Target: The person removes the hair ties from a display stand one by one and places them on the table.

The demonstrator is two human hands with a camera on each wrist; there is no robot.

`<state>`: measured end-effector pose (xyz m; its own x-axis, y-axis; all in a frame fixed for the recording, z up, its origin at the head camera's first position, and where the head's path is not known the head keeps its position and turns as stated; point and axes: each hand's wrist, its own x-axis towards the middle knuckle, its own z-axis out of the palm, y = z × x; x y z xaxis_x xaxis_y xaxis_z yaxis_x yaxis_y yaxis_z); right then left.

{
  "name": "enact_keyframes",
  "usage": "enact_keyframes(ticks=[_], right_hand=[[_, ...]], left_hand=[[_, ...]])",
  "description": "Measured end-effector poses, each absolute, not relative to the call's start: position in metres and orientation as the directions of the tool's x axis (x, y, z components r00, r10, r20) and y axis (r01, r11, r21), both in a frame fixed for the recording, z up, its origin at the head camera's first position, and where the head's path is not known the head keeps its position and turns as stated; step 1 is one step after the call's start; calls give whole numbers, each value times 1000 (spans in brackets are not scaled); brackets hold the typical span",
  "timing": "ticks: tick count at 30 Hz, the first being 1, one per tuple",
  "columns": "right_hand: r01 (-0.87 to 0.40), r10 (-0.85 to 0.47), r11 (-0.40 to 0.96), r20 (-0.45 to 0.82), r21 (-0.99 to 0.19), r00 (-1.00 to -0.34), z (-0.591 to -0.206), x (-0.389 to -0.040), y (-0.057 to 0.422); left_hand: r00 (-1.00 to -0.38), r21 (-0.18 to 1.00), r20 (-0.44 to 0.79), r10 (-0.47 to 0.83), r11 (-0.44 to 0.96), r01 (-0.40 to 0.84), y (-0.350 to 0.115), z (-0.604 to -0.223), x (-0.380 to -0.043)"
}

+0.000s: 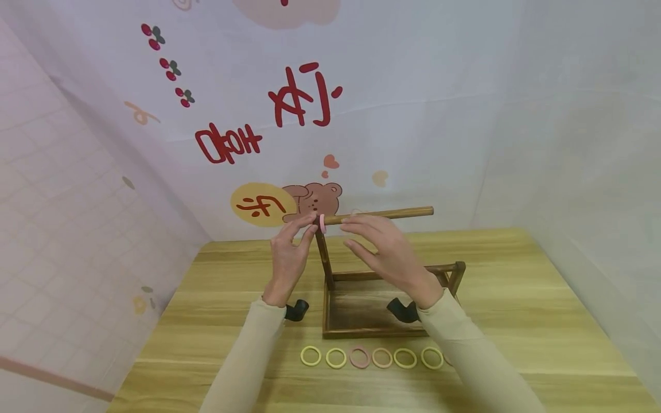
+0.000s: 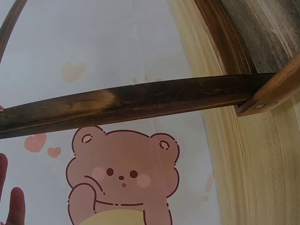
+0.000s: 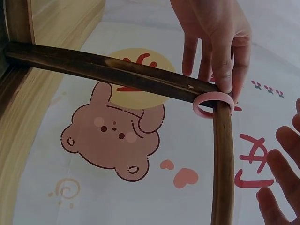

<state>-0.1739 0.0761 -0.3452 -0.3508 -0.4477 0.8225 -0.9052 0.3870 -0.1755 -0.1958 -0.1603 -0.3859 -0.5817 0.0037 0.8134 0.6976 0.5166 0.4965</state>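
A dark wooden stand (image 1: 325,261) rises from a tray-like base, its round bar (image 1: 408,213) reaching right from the top of the upright post. Around the bar, close to the post, hangs a pink ring (image 1: 322,224). My left hand (image 1: 289,252) pinches the stand's top corner right beside the ring, as the right wrist view shows with its fingertips (image 3: 226,83) there. Along the near side of the bar, my right hand (image 1: 384,246) has its fingers extended and holds nothing. The left wrist view shows mainly the upright post (image 2: 140,101).
On the wooden table (image 1: 206,344) a row of yellow, pink and peach rings (image 1: 359,357) lies before the base (image 1: 382,333); the right sleeve partly hides the last one. A printed white cloth (image 1: 439,143) hangs behind. Black wrist mounts (image 1: 298,310) show at both wrists.
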Motion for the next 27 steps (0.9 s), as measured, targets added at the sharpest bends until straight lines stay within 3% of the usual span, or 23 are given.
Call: enact_keyframes(ticks=[6,16,27], right_hand=[[-909,-470,399,823,-124,-319,-340,-186,68],[-891,-527,443,775,-99,-348,-339,-199,59],[-883,-577,469,744,-36,-337,-339,-211,48]], left_hand=[[-580,497,814,1,516,698,-160,-385,-195],[-578,487,816,9,528,696,-160,-385,-196],[-572,482,820,8,528,699,-160,-384,-195]])
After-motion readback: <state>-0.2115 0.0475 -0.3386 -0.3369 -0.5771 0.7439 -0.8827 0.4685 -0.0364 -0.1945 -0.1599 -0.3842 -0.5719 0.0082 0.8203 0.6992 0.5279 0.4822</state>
